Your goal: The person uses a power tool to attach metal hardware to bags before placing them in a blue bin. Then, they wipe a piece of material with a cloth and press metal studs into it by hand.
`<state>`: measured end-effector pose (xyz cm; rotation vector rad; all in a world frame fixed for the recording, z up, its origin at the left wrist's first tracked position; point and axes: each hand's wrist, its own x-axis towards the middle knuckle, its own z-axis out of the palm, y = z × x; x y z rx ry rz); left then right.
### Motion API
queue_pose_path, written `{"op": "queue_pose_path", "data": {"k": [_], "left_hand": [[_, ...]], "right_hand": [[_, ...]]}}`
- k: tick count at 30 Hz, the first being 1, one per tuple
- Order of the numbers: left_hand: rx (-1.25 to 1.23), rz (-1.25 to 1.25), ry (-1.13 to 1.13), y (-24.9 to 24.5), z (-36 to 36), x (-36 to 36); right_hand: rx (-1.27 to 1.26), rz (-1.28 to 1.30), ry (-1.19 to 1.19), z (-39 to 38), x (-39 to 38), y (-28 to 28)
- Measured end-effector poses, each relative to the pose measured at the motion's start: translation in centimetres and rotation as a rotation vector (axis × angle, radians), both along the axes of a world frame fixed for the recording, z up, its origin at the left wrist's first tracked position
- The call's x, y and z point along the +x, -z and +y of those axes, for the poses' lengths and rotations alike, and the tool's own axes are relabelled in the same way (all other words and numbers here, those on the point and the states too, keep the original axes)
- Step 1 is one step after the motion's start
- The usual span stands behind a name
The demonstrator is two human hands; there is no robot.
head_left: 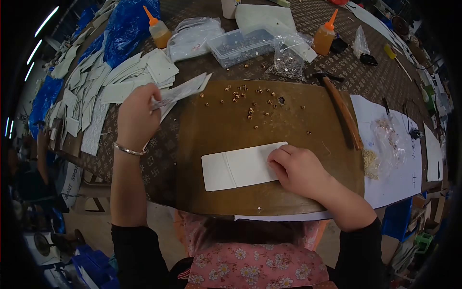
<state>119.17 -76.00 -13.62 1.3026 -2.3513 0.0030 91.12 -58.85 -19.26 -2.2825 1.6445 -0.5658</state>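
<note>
On the brown board (207,130) lies a white rectangular panel (240,166) with a seam line across its left part. My right hand (302,169) pinches the panel's right end between thumb and fingers. Over the board's upper left edge, my left hand (138,115) is closed on a thin flat strip (186,89), greyish and partly see-through, with a white edge. Beneath that hand, another pale strip shows in part. Small gold-coloured metal rivets (250,113) are scattered over the upper part of the board.
A hammer (344,113) lies along the board's right side. Behind stand two orange-tipped glue bottles (160,34), a clear box of small metal parts (240,45) and a bag of metal bits (288,60). Piled white pieces (137,72) cover the left; paper (404,159) lies right.
</note>
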Motion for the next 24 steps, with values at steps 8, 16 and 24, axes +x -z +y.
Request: {"op": "queue_pose_path", "data": {"k": [8,16,24], "left_hand": [[0.103,0.107,0.390,2.0,1.8,-9.9],[0.390,0.020,0.487,2.9,2.5,-8.8],[0.629,0.156,0.713,1.4,3.3,-7.7]], "right_hand": [[-0.141,-0.132,-0.027,0.0,-0.5,1.5],[-0.144,-0.110,-0.116,-0.8,-0.7,1.8],[0.068,-0.605,0.117,-0.4,-2.1,0.2]]}}
